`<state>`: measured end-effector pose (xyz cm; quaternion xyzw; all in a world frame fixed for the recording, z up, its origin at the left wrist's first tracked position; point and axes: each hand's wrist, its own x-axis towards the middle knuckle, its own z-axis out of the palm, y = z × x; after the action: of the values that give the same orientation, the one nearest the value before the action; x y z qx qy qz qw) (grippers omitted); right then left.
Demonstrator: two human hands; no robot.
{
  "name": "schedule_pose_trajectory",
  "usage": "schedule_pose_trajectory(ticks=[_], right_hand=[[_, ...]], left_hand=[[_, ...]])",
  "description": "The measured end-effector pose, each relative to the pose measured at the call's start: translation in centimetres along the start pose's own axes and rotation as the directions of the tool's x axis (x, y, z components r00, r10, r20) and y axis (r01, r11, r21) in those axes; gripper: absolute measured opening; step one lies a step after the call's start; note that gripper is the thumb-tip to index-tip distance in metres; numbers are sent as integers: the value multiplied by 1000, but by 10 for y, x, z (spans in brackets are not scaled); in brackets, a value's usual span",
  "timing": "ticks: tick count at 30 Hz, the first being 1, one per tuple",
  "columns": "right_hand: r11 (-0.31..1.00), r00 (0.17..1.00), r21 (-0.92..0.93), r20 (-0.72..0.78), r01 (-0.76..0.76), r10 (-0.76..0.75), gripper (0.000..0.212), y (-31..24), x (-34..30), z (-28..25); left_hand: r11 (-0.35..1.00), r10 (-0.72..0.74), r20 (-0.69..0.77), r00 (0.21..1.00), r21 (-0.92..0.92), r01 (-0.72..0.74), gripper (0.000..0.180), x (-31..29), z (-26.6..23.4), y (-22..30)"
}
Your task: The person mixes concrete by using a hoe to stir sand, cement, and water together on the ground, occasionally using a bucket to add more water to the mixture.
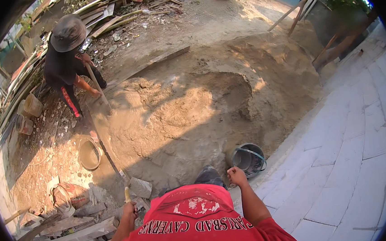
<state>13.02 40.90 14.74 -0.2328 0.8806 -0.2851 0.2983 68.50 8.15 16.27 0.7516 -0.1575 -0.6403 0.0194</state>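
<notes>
My left hand (130,211) is closed around the pale wooden handle (127,194) of a tool, at the lower left beside my red shirt. Its working end is hard to make out against the mud. My right hand (237,176) is held with curled fingers just left of a dark bucket (249,161) with a light blue handle. Whether those fingers hold anything is hidden. Ahead of me spreads a wide bed of wet, sandy mortar (178,108), partly in shadow.
A person (61,63) in a hat works a long-handled tool (97,85) at the mortar's left edge. A round bucket (89,154) stands nearby. Boards (81,231) and a torn sack (67,194) lie lower left. A pale block wall (340,154) borders the right.
</notes>
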Motion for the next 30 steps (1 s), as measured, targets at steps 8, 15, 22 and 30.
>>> schedule_pose_trajectory(ticks=[8, 15, 22, 30], right_hand=[[992, 991, -18, 38, -128, 129, 24, 35, 43, -58], [825, 943, -465, -74, -320, 324, 74, 45, 68, -162], [742, 887, -598, 109, -302, 449, 75, 90, 115, -230], [733, 845, -584, 142, -349, 515, 74, 169, 138, -208]], left_hand=[[974, -46, 12, 999, -220, 48, 16, 22, 103, 6], [944, -65, -74, 995, -328, 38, 16, -35, 226, 22], [903, -101, -65, 993, -424, 64, 10, -85, 296, 47], [953, -108, -124, 986, -296, 68, 8, -143, 347, 84]])
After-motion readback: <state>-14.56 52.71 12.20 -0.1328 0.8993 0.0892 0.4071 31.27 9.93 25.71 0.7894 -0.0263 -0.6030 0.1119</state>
